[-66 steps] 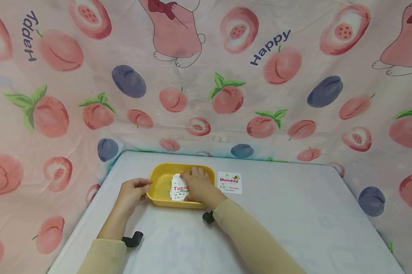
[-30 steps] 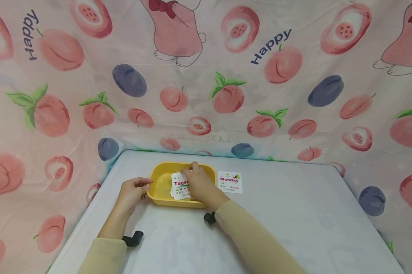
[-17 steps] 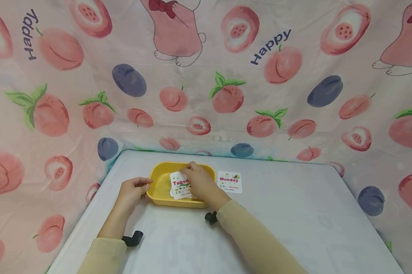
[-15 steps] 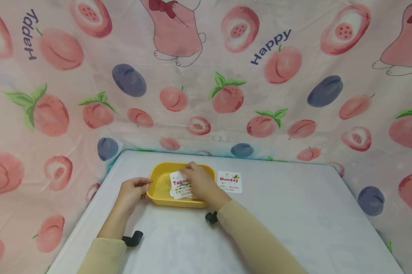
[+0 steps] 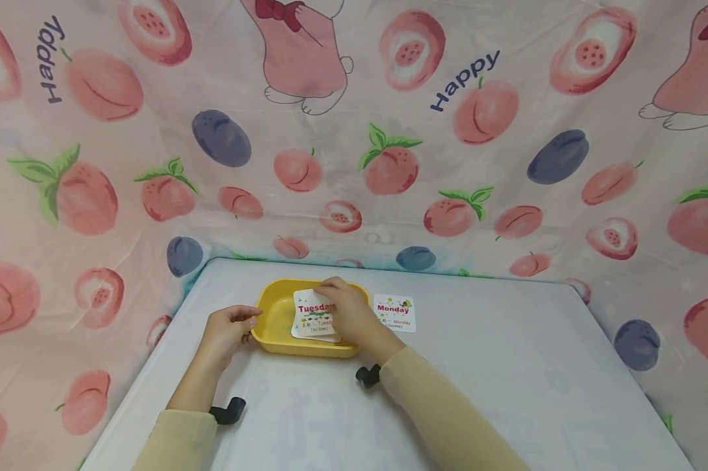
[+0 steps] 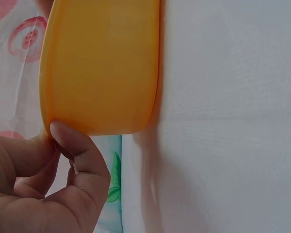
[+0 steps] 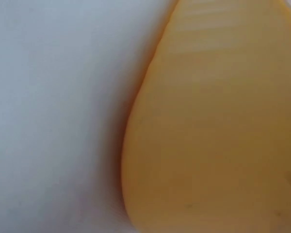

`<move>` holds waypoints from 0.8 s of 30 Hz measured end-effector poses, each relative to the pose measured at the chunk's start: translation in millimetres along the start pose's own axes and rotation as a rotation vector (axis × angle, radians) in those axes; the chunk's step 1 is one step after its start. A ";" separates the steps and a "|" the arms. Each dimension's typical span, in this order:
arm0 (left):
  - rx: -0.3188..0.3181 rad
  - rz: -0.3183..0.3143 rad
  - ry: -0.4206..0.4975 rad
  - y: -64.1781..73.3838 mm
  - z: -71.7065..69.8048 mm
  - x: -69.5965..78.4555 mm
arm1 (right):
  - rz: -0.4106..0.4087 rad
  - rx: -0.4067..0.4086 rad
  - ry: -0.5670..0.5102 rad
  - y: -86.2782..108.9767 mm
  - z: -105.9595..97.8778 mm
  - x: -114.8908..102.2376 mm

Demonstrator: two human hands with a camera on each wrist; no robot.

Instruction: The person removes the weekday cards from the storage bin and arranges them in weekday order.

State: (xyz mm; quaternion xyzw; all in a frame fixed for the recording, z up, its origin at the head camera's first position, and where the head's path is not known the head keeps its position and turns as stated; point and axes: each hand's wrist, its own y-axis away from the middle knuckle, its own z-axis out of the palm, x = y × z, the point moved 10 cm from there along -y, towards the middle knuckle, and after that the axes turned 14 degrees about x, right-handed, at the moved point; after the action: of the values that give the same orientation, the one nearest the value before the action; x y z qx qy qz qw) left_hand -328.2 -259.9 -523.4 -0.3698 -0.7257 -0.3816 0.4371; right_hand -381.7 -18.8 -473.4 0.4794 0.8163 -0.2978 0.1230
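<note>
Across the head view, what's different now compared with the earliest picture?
The right hand, earlier spread over the Tuesday card, now pinches it near its top edge. The card has tilted or lifted a little, its top edge higher in the view, and more of the word shows. Unchanged: the left hand holds the yellow tray by its rim, and the Monday card lies right of the tray.

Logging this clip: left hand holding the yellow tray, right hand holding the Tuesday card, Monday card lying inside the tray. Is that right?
Not quite: the Monday card lies outside the tray, on the table to its right, as the head view shows. The rest stands: the left hand holds the tray and the right hand holds the Tuesday card.
</note>
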 end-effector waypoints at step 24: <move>-0.002 0.002 0.013 -0.5 0.3 1.9 | 0.216 0.159 -0.188 9.2 -53.7 33.6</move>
State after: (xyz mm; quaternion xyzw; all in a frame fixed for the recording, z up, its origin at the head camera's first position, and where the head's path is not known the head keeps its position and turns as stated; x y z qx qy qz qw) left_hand -329.4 -259.5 -521.9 -0.3684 -0.7220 -0.3844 0.4418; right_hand -386.4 40.8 -450.5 0.5427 0.7188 -0.3901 0.1916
